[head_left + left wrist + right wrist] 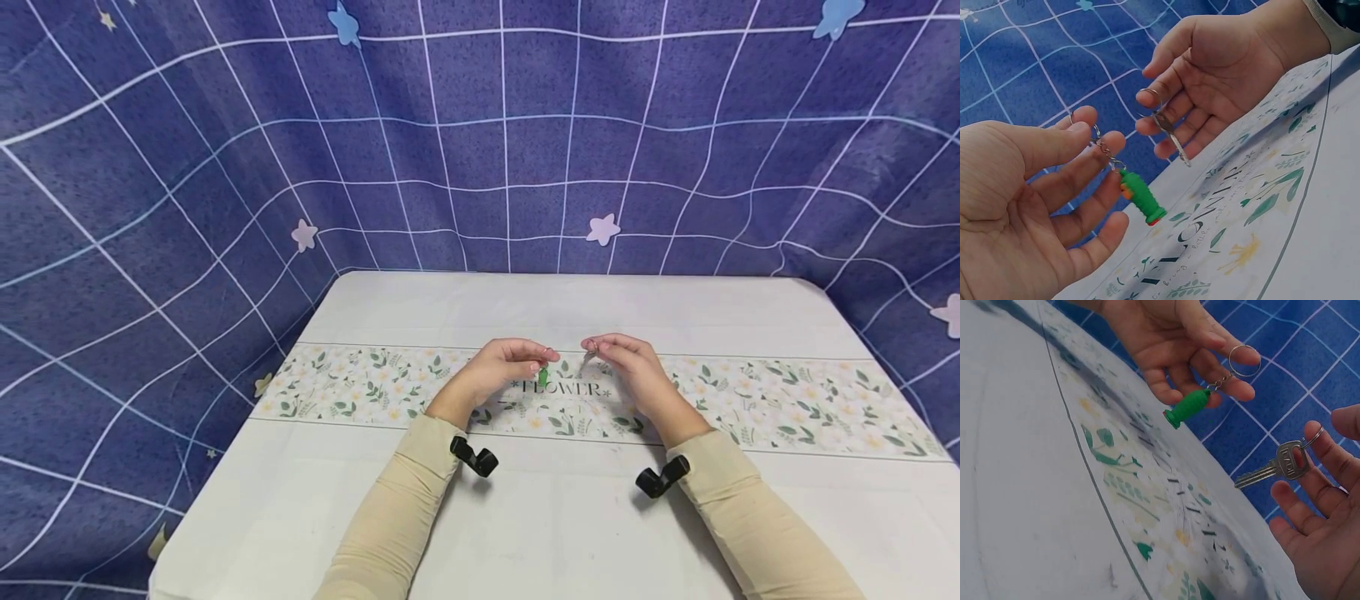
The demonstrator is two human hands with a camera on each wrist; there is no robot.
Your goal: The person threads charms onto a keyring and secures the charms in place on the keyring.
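Observation:
My left hand (498,367) holds a keychain by its split ring (1245,360) at the index fingertip, the thumb close by. A short chain (1105,149) links the ring to a green figure-shaped charm (1141,195) that hangs below the fingers. Across from it, my right hand (630,367) holds a silver key (1275,465), whose own ring (1314,436) loops at the index fingertip. The key dangles with its blade pointing away from the palm. In both wrist views the key and the charm are apart, and the hands do not touch.
Beneath the hands lies a white table (540,508) with a printed flower band (780,400) across it. A blue curtain (465,150) with grid lines and stars stands behind and to the sides. Each wrist wears a black camera (474,457).

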